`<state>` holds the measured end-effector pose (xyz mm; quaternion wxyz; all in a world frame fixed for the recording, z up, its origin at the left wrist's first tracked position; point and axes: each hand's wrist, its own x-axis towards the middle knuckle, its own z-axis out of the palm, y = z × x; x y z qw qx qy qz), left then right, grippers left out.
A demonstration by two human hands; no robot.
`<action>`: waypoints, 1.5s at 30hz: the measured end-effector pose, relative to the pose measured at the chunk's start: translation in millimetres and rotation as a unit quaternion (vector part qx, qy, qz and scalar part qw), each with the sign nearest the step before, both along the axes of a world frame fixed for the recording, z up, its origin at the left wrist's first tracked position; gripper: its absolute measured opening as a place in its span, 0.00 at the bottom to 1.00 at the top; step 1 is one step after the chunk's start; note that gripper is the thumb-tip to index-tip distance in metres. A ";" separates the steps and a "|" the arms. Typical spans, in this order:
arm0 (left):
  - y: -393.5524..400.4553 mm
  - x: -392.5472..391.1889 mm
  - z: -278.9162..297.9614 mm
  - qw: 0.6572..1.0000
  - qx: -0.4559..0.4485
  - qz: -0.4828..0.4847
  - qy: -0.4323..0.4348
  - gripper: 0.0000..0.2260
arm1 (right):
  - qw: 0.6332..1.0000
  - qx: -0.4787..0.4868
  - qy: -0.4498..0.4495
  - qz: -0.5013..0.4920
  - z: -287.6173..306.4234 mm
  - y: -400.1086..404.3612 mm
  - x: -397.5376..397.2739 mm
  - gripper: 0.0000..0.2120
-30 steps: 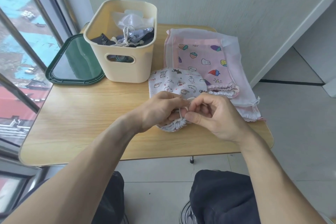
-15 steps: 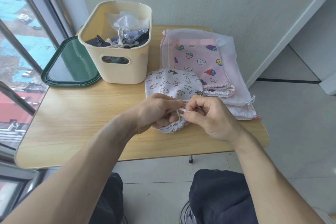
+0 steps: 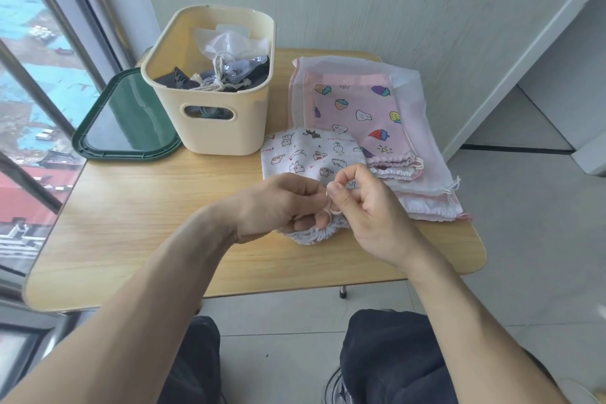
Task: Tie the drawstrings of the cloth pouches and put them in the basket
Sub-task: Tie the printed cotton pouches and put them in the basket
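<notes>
Since the earlier frame, both hands have been raised slightly above the gathered mouth of the white printed pouch (image 3: 306,157), and a small loop of drawstring (image 3: 330,207) is now formed between them. Several tied pouches are seen in the cream basket (image 3: 210,128), far left; the pink pouch (image 3: 357,115) and sheer ones at right are left untied. The left hand (image 3: 278,203) and right hand (image 3: 367,207) are held close together at table centre, fingertips pinched narrowly on the cord.

Pouch (image 3: 305,157) mouth, drawstring knot hidden behind hands.
</notes>
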<state>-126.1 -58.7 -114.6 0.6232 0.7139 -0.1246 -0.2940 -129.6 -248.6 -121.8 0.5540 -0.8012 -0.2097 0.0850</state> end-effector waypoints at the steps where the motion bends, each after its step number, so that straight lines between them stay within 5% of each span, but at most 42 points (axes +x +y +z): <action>1: -1.0 -1.5 -0.2 1.000 -0.002 0.010 -0.014 0.09 | 1.000 0.013 -0.003 -0.016 -3.5 -0.1 1.8 0.06; 6: -11.3 -5.1 -1.7 0.987 -0.058 0.150 -0.022 0.06 | 0.993 0.109 0.005 -0.038 -4.8 -6.8 10.9 0.05; 10: -12.4 -5.1 -0.5 0.980 -0.054 0.177 -0.075 0.07 | 0.991 -0.045 -0.113 -0.048 -2.2 -8.0 6.7 0.07; 17: -5.7 -2.8 -10.3 0.987 -0.010 0.094 -0.128 0.04 | 0.976 -0.099 -0.179 -0.073 -6.8 -4.6 8.5 0.07; 26: -13.4 -6.3 -12.0 0.985 -0.028 0.107 -0.130 0.04 | 0.975 -0.097 -0.183 -0.080 -10.4 -7.6 9.5 0.06; 34: -36.6 -16.9 -8.1 0.941 -0.075 0.266 -0.194 0.08 | 0.982 -0.050 -0.157 -0.095 -6.1 1.5 14.4 0.07; 45: -49.3 -11.5 -22.6 0.910 0.054 0.329 -0.246 0.11 | 0.980 -0.074 -0.139 -0.118 -12.2 4.3 12.6 0.09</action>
